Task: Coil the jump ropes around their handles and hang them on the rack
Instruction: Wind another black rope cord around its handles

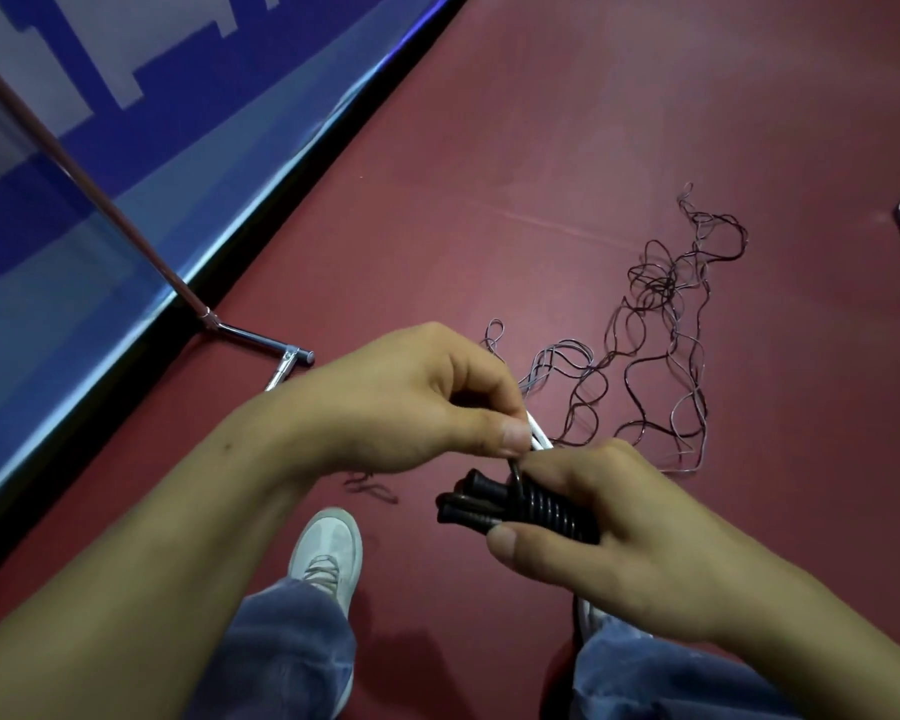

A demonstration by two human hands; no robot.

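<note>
Your right hand (624, 532) curls round the two black plastic jump-rope handles (468, 504) near the middle, with black coils wrapped about them. Your left hand (406, 402) pinches the thin pale rope (537, 436) between thumb and forefinger, just above the handles. The loose tangle of dark rope (661, 324) sprawls on the maroon floor (489, 148) farther right, and the chrome tubular rack foot (253, 339) stands at left.

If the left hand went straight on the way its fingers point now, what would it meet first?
Most likely the right hand, which grips the black handles, just beyond the white rope that the left hand pinches; depth is unclear.
</note>
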